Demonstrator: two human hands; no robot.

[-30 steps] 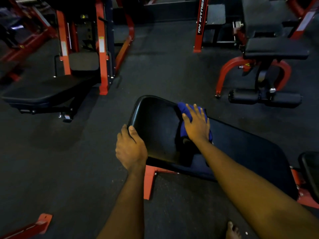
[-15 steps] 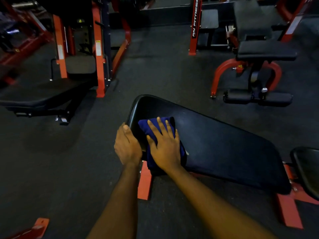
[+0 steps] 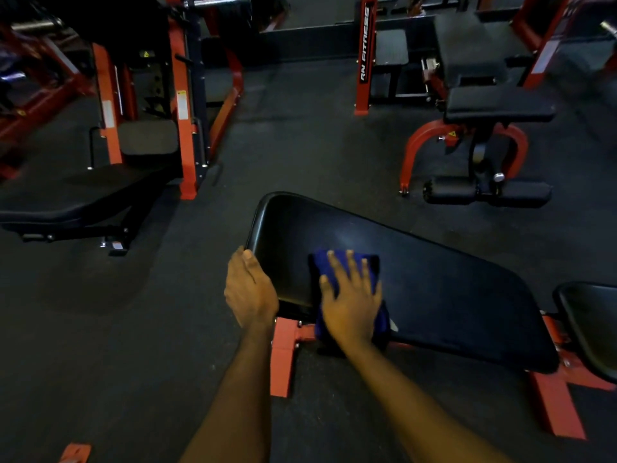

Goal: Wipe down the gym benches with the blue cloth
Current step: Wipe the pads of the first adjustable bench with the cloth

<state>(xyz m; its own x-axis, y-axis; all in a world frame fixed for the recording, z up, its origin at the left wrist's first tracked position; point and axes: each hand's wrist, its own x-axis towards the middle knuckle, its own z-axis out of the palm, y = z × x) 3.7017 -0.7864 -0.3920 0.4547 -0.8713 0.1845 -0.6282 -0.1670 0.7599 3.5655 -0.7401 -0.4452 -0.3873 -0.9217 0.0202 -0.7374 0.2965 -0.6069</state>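
Observation:
A black padded bench point(image 3: 434, 279) on an orange-red frame lies across the lower middle of the view. The blue cloth point(image 3: 320, 265) is spread on its near left part, hanging a little over the near edge. My right hand point(image 3: 350, 295) presses flat on the cloth with the fingers spread. My left hand point(image 3: 250, 289) rests on the bench's left end, thumb on the pad's edge. A second black pad point(image 3: 591, 322) of the same bench shows at the far right.
Another black bench point(image 3: 76, 202) stands at the left by an orange rack point(image 3: 183, 105). A red machine with black pads and rollers point(image 3: 484, 135) stands at the back right. An orange upright point(image 3: 364, 55) rises at the back. Dark rubber floor point(image 3: 300, 145) lies between them.
My right hand with the cloth swept from the bench's far edge to its near left end, then slid a little to the right. My left hand stayed on the bench's end.

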